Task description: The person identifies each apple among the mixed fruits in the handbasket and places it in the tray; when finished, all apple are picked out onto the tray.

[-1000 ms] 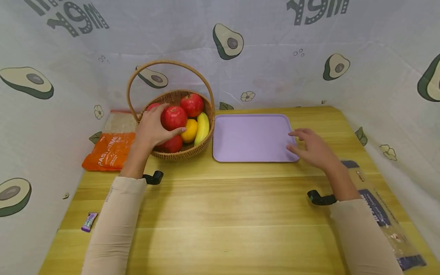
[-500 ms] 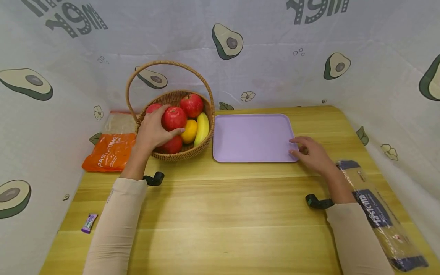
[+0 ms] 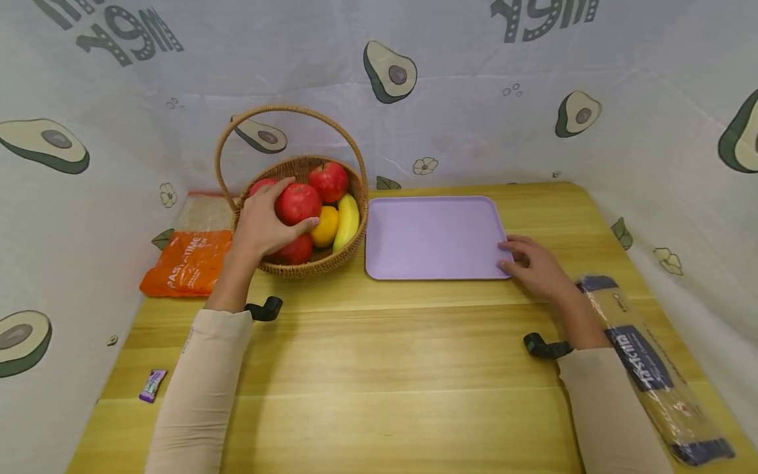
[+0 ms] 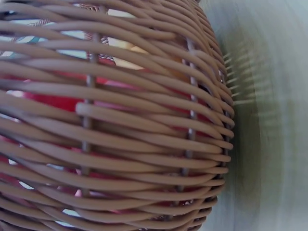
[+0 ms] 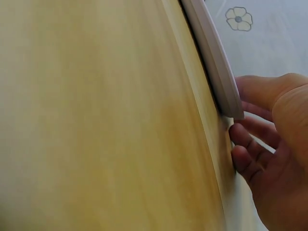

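In the head view, a wicker basket (image 3: 320, 264) with a tall handle holds several red apples, an orange (image 3: 325, 227) and a banana (image 3: 347, 222). My left hand (image 3: 260, 224) reaches over its left rim, thumb and fingers spread round a red apple (image 3: 298, 203) on top. The left wrist view shows only the wicker wall (image 4: 134, 139), with red fruit behind it; the hand is out of that view. To the right lies a lilac tray (image 3: 435, 237). My right hand (image 3: 535, 266) pinches its right edge; the right wrist view shows the thumb and fingers at the tray's rim (image 5: 216, 62).
An orange pasta bag (image 3: 192, 257) lies left of the basket, and a small purple-wrapped snack (image 3: 152, 385) is nearer the front left. A long clear packet (image 3: 645, 368) lies by the right forearm. Patterned cloth (image 3: 462, 125) hangs behind the wooden table (image 3: 385, 368).
My right hand has come down onto the tray's right edge, and its thumb and fingers have closed on it. The left hand stays on the apple; basket and tray look still.
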Tool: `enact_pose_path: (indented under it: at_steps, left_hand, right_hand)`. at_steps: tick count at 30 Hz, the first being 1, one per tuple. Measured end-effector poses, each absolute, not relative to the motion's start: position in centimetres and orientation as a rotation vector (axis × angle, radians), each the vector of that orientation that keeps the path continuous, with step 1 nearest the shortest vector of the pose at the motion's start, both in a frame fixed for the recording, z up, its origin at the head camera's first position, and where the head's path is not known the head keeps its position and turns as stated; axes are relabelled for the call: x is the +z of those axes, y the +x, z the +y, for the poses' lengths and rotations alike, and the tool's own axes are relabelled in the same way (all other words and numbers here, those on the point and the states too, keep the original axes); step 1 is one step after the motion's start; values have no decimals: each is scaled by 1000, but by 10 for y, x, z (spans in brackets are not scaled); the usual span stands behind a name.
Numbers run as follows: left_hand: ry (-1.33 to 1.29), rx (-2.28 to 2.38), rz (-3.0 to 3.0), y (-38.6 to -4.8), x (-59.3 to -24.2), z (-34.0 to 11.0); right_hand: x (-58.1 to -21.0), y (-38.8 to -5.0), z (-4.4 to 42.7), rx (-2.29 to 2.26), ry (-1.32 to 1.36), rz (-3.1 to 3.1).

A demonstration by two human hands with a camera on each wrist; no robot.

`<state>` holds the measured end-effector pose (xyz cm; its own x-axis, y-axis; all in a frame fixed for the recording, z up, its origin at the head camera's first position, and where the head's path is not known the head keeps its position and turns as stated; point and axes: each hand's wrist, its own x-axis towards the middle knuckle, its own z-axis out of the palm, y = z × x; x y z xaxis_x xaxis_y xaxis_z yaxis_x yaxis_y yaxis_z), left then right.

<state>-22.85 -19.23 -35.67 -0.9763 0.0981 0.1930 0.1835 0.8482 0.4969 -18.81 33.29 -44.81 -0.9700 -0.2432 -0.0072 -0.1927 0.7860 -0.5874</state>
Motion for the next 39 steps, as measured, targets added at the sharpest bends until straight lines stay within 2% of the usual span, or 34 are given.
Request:
enact_pose_path:
  at_steps: [9,19,31,39]
  left_hand:
    - [-215,-980,-2806,-227,-355,-184]
    - [-60,-1098,-2679,-227,-353,-176]
    - [-206,-1049,-2685,-223,-354,-177]
    - [-83,-1073,-2741,-222,-351,-168]
  right_hand:
    - [-449,-191,340,-973,-273,2881]
    - [-447,-187,340,-1033,-265,2884]
    - [-457,-188,335,-1078,-236,2873]
    - [-457,-188,331,-1087,-221,2894]
